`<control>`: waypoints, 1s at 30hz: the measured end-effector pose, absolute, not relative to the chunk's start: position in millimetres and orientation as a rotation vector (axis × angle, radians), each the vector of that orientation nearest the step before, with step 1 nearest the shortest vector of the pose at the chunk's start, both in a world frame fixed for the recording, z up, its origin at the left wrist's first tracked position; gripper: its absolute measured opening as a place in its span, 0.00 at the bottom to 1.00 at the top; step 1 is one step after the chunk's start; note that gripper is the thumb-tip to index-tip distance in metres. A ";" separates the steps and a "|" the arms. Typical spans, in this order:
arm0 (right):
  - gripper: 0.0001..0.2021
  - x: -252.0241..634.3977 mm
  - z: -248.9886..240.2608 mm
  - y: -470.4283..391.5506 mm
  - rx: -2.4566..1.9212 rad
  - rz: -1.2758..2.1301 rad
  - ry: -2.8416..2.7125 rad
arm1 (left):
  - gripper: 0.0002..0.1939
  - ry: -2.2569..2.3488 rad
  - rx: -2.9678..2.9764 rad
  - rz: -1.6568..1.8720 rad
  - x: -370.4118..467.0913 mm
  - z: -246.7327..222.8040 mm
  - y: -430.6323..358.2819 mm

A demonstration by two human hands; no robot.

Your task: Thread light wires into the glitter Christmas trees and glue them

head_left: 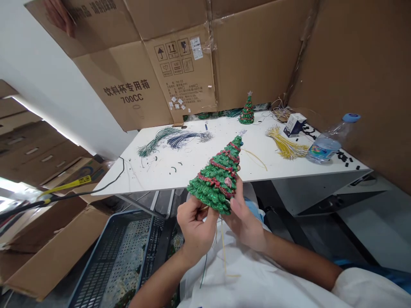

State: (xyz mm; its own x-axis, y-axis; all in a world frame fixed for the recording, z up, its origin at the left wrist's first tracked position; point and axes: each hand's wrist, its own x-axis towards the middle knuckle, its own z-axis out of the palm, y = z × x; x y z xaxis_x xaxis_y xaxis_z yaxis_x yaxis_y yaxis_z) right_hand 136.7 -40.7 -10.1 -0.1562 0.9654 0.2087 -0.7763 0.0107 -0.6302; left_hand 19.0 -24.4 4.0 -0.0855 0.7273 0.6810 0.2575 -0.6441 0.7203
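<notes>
A small green Christmas tree figurine [215, 177] with red garlands and a clear star tip is held up in front of the table edge, tilted with its top toward the upper right. My right hand [245, 216] wraps its right side and back, fingers partly hidden behind it. Closed at the base is my left hand [198, 224], its fingertips under the tree; what they pinch there is hidden, though thin wires hang below. A yellow wire [224, 252] and a dark green one dangle over my white shirt.
On the white table [154, 173] lie green wires [157, 141], blue wires [188, 139] and yellow wires [285, 143]. A second tree [247, 112], a small box [294, 125] and a water bottle [329, 141] stand behind. Cardboard walls it in; a blue crate [109, 256] sits lower left. Another person's hand [61, 17] shows top left.
</notes>
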 end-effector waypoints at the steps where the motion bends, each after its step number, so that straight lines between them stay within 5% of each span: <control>1: 0.53 137.4 -8.4 -38.9 -0.324 1.595 -0.736 | 0.20 1.066 1.873 1.810 19.1 5.9 -24.1; 14: 0.43 137.8 -6.8 -24.5 -0.387 1.703 -0.676 | 0.23 1.038 1.864 1.700 19.7 10.1 -18.2; 30: 0.51 128.9 -20.4 -31.0 -0.419 1.618 -0.673 | 0.23 1.081 1.859 1.761 26.6 4.8 -25.4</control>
